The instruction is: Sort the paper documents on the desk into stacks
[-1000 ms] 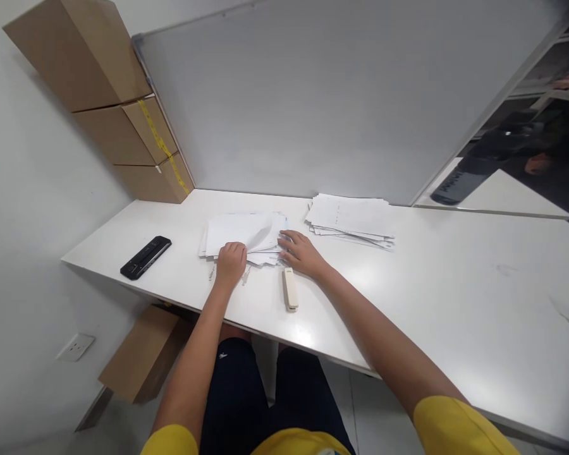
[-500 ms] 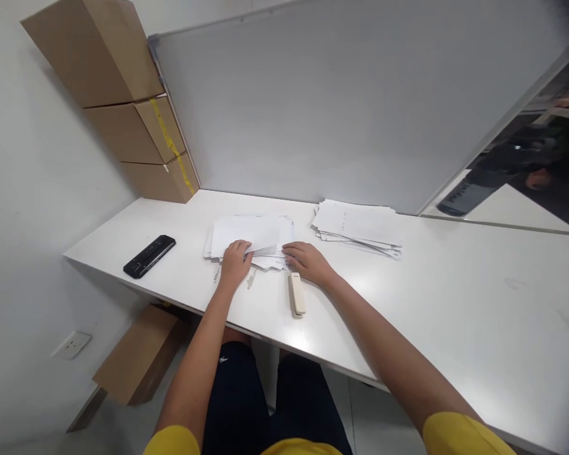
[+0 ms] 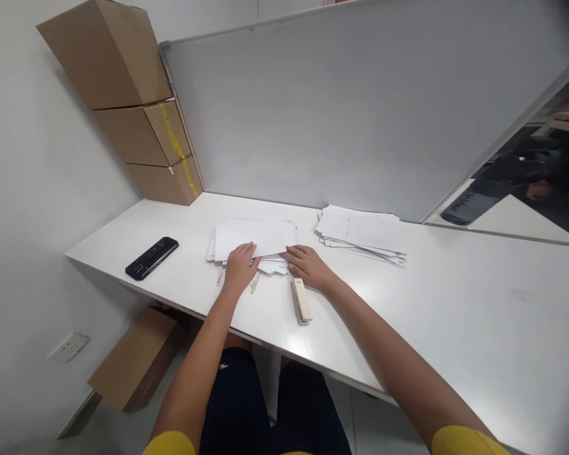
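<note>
A stack of white paper sheets (image 3: 251,232) lies on the table in front of me. My left hand (image 3: 241,268) grips the near edge of the top sheet, fingers over it and thumb by the edge. At the sheet's near right corner, my right hand (image 3: 308,264) pinches the paper, its thumb side partly hidden. Uneven lower sheets poke out from beneath. A cream stapler (image 3: 302,301) rests just below my right hand, apart from the stack.
Another pile of paper (image 3: 360,226) lies at the back right, near the whiteboard (image 3: 303,120). A black phone (image 3: 152,258) is on the left of the white table (image 3: 455,309). Cardboard boxes (image 3: 156,136) stand stacked at the back left; another box (image 3: 133,360) is below the table.
The top sheet's near right corner, lifted and loose before, now lies flatter with my right hand on it. The view has shifted slightly.
</note>
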{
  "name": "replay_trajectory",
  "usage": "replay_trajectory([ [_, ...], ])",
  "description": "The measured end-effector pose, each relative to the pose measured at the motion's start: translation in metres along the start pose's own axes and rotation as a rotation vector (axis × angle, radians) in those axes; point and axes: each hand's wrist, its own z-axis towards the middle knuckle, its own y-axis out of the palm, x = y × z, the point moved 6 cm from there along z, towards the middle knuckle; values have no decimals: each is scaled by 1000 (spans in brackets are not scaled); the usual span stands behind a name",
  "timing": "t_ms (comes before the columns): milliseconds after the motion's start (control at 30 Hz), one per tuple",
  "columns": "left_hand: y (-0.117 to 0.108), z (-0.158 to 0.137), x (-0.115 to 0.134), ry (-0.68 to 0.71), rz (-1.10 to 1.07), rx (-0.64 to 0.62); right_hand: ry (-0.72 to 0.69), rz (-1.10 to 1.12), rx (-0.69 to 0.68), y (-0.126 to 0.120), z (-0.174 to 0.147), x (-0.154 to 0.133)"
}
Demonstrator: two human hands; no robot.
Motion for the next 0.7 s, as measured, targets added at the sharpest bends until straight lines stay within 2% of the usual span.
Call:
replay_trajectory([
  [133,3,0,-2,-1,3,-4,70,78,14,5,7,5],
  [267,9,0,-4,24,24,-5,241,345,110,9,18,7],
  [367,10,-1,-1,42,101,-1,317,556,158,12,20,5],
  [500,6,-5,8,44,162,14,423,678,223,9,16,4],
  [633,4,-10,30,255,49,-56,649,731,334,2,9,9],
  [700,6,-14,40,366,1,-118,689,807,384,-2,7,11],
])
